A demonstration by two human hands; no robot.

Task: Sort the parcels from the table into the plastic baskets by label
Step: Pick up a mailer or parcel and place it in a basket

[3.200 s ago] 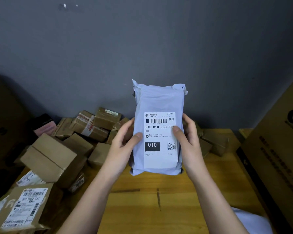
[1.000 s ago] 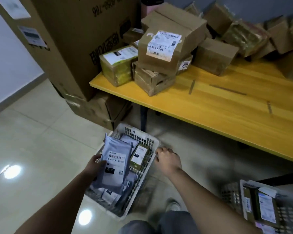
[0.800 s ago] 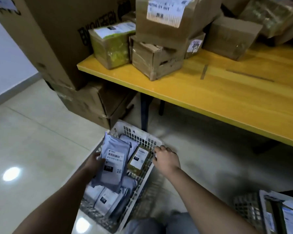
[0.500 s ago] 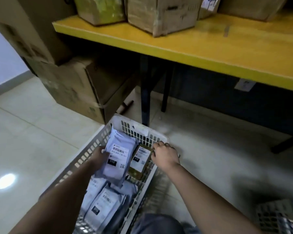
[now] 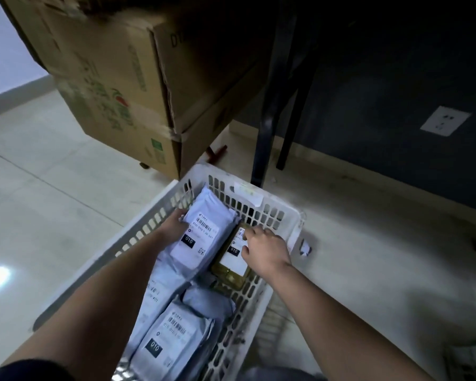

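Grey parcel (image 5: 204,232), label 010, low over white basket's (image 5: 291,215) far end.
Left hand (image 5: 173,228) clamps its left edge; long axis runs away from person. Right hand (image 5: 264,250), fingers curled, touches brown parcel (image 5: 231,264) just beside it.

The basket (image 5: 291,215) is open above; cardboard boxes (image 5: 138,86) and a table leg (image 5: 270,111) crowd its far end.

The white slotted plastic basket (image 5: 270,213) runs off the bottom edge. Inside it, the right hand (image 5: 264,250) covers part of the label on the olive-brown box parcel (image 5: 230,266). The left hand's (image 5: 173,229) fingers are hidden under the pale grey plastic mailer parcel (image 5: 204,235). Fine label print is too small to read.
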